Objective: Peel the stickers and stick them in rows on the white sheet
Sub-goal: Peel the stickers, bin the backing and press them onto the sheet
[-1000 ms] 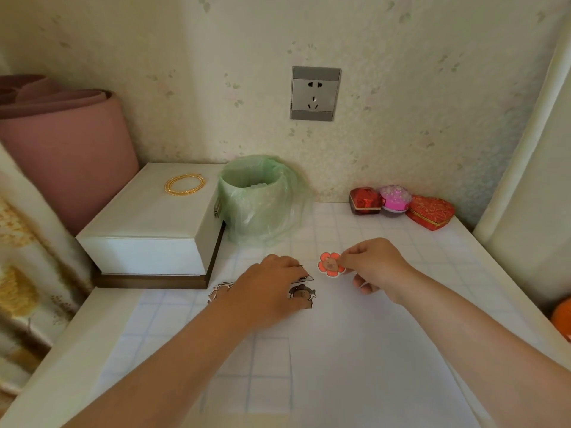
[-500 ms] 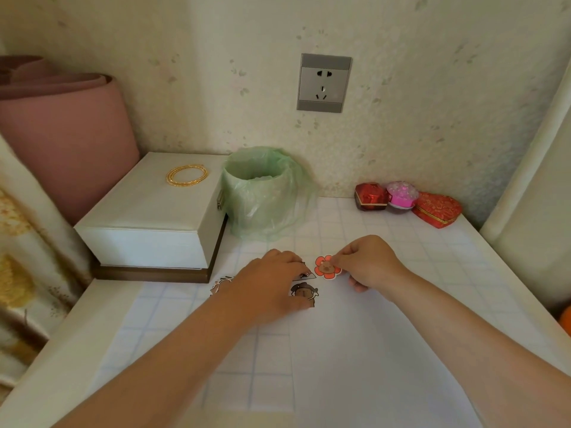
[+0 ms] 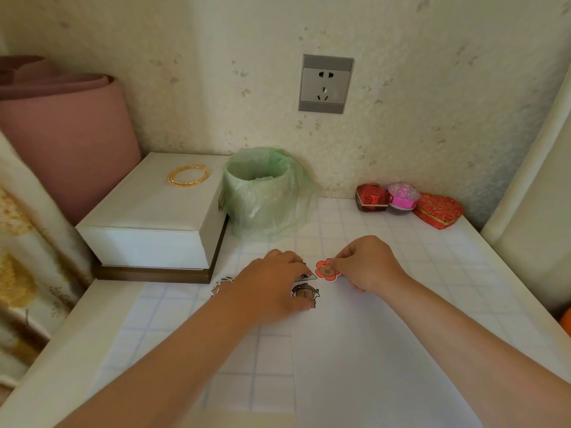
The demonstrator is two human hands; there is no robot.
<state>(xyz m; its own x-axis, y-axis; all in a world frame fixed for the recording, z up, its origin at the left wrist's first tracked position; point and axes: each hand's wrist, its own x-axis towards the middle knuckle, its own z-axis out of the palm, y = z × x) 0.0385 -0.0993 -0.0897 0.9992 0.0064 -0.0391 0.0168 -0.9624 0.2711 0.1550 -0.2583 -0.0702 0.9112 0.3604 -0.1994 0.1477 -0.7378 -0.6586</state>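
A white sheet [image 3: 386,350] lies on the checked tabletop in front of me. My right hand [image 3: 367,264] pinches a red flower sticker [image 3: 326,269] at the sheet's far left corner. My left hand [image 3: 272,285] lies palm down over the sheet's left edge, its fingers covering part of a brown animal sticker [image 3: 306,293] and a triangular sticker [image 3: 307,275]. More stickers [image 3: 221,284] peek out from under my left wrist, mostly hidden.
A white box [image 3: 148,217] with a gold bracelet [image 3: 188,175] stands at the left. A small bin with a green bag [image 3: 262,193] sits behind my hands. Three small gift boxes [image 3: 404,202] line the back wall at right. A pink roll [image 3: 61,131] leans far left.
My right hand has drawn the red flower sticker slightly left toward the left hand. The left hand has stayed in place over the stickers.
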